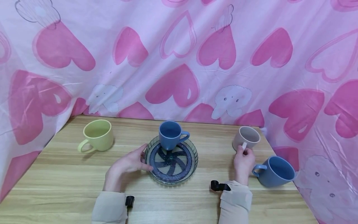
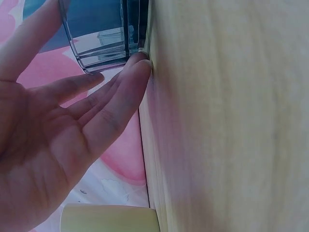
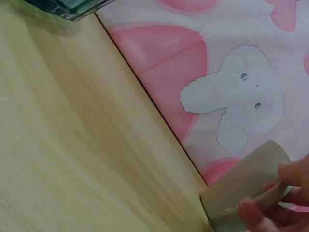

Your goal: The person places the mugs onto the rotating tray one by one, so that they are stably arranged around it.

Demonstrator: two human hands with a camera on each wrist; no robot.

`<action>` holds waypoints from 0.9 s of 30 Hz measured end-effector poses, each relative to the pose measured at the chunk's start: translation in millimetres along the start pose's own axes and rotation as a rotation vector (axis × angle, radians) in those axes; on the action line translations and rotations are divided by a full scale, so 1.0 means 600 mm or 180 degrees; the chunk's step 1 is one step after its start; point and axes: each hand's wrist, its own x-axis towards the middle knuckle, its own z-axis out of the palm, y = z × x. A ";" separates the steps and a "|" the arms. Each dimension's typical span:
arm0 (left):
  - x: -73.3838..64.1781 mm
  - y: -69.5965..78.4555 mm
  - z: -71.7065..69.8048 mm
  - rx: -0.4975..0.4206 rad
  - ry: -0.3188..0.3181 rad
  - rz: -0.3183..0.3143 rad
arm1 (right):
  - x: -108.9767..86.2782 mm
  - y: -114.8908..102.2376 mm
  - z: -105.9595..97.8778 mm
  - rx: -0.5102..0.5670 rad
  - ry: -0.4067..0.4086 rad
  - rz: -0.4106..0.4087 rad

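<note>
A round, clear glass plate (image 1: 171,181) with a dark swirl pattern lies mid-table, and a blue mug (image 1: 169,133) stands upright on its far part, handle to the right. My left hand (image 1: 130,161) holds the plate's left edge, the thumb over the rim and the other fingers along its side. In the left wrist view, fingertips (image 2: 140,60) reach low at the glass, close to the tabletop. At the right, a pale grey mug (image 1: 237,140) is upright, and my right hand (image 1: 244,162) pinches its handle. Thumb and fingers close round that handle in the right wrist view.
To the left stands a yellow-green mug (image 1: 102,140), its handle toward the near left. A larger blue mug (image 1: 275,174) sits near the right table edge beside my right wrist. Pink heart-patterned cloth (image 1: 173,84) hangs behind and along the sides of the wooden table (image 1: 179,205).
</note>
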 end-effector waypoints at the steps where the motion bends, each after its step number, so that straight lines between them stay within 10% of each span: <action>1: 0.000 0.001 0.000 0.0000 -0.0003 0.0006 | 0.000 0.000 0.001 -0.0009 0.0010 0.0008; 27: -0.010 0.001 -0.007 -0.0054 -0.0047 0.0026 | -0.006 0.012 0.008 0.0142 0.0194 -0.0065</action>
